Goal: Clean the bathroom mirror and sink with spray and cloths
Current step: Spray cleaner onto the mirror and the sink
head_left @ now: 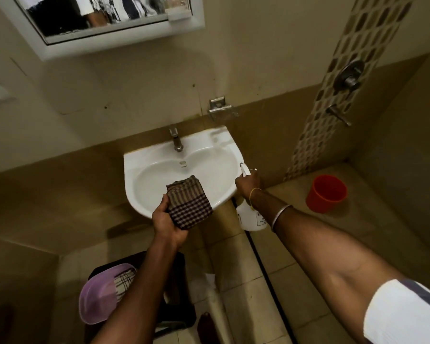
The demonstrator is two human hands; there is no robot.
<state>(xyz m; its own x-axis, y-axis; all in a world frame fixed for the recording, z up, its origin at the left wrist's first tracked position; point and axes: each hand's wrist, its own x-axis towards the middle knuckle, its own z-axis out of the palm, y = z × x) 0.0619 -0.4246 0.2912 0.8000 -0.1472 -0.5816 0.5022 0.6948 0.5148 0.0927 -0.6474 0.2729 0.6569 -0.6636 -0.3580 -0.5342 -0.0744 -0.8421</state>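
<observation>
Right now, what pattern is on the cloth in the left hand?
Dark brown and pale checks on the cloth, head view.

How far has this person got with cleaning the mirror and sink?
Nothing plainly looks done; the mirror is hard to judge. In hand: the right hand aims the spray bottle at the sink, and the left hand holds a folded cloth over its front rim. Left: wiping the sink.

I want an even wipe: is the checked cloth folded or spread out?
Folded: the checked cloth sits as a compact, layered square gripped in the left hand, above the sink.
</observation>
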